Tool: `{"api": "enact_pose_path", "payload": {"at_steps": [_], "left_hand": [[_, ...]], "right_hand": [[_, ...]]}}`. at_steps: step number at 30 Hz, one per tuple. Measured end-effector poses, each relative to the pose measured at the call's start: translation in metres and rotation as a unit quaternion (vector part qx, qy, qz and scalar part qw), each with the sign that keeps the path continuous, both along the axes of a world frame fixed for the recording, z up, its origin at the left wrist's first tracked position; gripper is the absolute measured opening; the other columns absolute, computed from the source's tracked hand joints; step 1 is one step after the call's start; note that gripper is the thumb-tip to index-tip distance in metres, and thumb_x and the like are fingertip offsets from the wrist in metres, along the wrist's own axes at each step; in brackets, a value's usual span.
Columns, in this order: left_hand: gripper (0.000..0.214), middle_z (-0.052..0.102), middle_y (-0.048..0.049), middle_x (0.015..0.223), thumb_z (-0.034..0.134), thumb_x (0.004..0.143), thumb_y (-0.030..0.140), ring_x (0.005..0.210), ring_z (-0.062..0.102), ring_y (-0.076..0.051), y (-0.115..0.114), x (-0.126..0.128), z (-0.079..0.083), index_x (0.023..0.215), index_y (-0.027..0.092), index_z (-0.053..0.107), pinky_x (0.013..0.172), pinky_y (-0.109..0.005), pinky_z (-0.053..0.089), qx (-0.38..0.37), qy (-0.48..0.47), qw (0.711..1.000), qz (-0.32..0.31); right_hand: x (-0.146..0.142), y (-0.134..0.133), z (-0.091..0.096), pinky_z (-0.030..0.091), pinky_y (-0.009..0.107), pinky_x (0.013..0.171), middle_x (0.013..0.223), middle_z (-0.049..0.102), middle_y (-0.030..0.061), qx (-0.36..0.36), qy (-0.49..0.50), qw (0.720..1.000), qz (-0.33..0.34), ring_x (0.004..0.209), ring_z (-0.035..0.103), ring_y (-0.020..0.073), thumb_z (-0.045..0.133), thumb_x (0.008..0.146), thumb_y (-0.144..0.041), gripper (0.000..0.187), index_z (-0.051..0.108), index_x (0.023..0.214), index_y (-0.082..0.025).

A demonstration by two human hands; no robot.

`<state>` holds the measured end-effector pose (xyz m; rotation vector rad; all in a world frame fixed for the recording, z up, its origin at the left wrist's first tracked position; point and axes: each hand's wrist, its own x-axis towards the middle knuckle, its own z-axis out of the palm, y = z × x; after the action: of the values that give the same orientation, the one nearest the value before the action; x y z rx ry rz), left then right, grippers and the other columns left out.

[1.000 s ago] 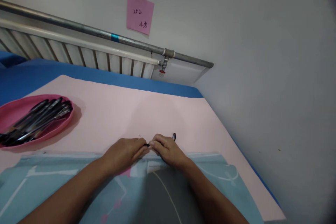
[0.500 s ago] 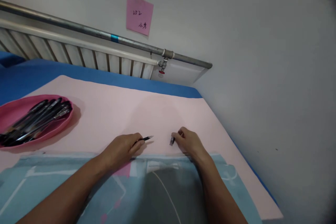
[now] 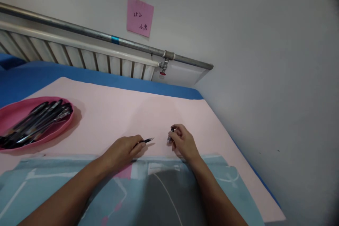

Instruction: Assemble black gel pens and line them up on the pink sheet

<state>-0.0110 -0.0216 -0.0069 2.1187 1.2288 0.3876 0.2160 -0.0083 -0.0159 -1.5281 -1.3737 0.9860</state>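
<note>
My left hand (image 3: 126,148) is closed round a black pen (image 3: 147,140), whose bare pointed tip sticks out to the right; the rest of the pen is hidden in the hand. Between the thumb and fingers of my right hand (image 3: 184,142) is a small pen cap (image 3: 170,136), dark and partly clear, tilted, a short way right of the pen tip. Cap and pen are apart. Both hands are low over the pink tabletop (image 3: 113,109), by the edge of a light blue cloth (image 3: 106,197).
A pink oval basket (image 3: 69,123) holding several black pens (image 3: 39,120) stands at the left. Behind the table are a blue surface (image 3: 106,79), a white radiator (image 3: 100,61) and a metal pipe (image 3: 79,28). A pink note (image 3: 140,17) hangs on the wall. The wall runs along the right side.
My right hand has shifted slightly left and turned, bringing the cap a little nearer the pen tip and showing more of it. My left hand and the pen have hardly moved.
</note>
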Motion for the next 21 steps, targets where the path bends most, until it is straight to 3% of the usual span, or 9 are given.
{"api": "enact_pose_path", "payload": {"at_steps": [3, 7, 16, 21], "left_hand": [[0.031, 0.057, 0.0002, 0.069, 0.029, 0.087, 0.040, 0.062, 0.050, -0.013, -0.001, 0.001, 0.001, 0.082, 0.019, 0.053, 0.058, -0.023, 0.030, -0.003, -0.005, 1.000, -0.003], [0.031, 0.054, 0.0015, 0.065, 0.030, 0.087, 0.040, 0.059, 0.048, -0.012, -0.001, 0.002, 0.001, 0.077, 0.020, 0.050, 0.056, -0.022, 0.029, -0.012, -0.003, 1.000, -0.003], [0.029, 0.053, 0.0020, 0.065, 0.031, 0.086, 0.039, 0.059, 0.046, -0.012, -0.002, 0.003, 0.003, 0.075, 0.020, 0.049, 0.056, -0.023, 0.028, -0.019, -0.010, 1.000, 0.005], [0.029, 0.055, 0.0018, 0.067, 0.031, 0.087, 0.040, 0.061, 0.048, -0.012, -0.002, 0.003, 0.000, 0.078, 0.020, 0.051, 0.056, -0.023, 0.029, -0.019, -0.018, 1.000, 0.006]], "right_hand": [[-0.013, -0.001, -0.004, 0.038, 0.020, 0.034, 0.058, 0.057, -0.0054, 0.017, 0.162, 0.987, 0.008, 0.038, 0.051, 0.0103, 0.058, 0.071, -0.033, 0.026, 0.043, 0.087, -0.021], [-0.024, -0.002, -0.010, 0.040, 0.018, 0.037, 0.060, 0.060, -0.0048, 0.042, 0.236, 0.971, 0.004, 0.042, 0.052, 0.0085, 0.065, 0.067, -0.029, 0.028, 0.043, 0.083, -0.020], [-0.031, -0.005, -0.011, 0.037, 0.018, 0.035, 0.059, 0.058, -0.0054, 0.026, 0.239, 0.970, 0.024, 0.044, 0.051, 0.0087, 0.065, 0.067, -0.030, 0.027, 0.045, 0.082, -0.021], [-0.034, -0.014, -0.006, 0.035, 0.018, 0.036, 0.056, 0.055, -0.0049, -0.042, 0.142, 0.983, 0.113, 0.040, 0.046, 0.0072, 0.057, 0.075, -0.035, 0.019, 0.047, 0.080, -0.019]]}}
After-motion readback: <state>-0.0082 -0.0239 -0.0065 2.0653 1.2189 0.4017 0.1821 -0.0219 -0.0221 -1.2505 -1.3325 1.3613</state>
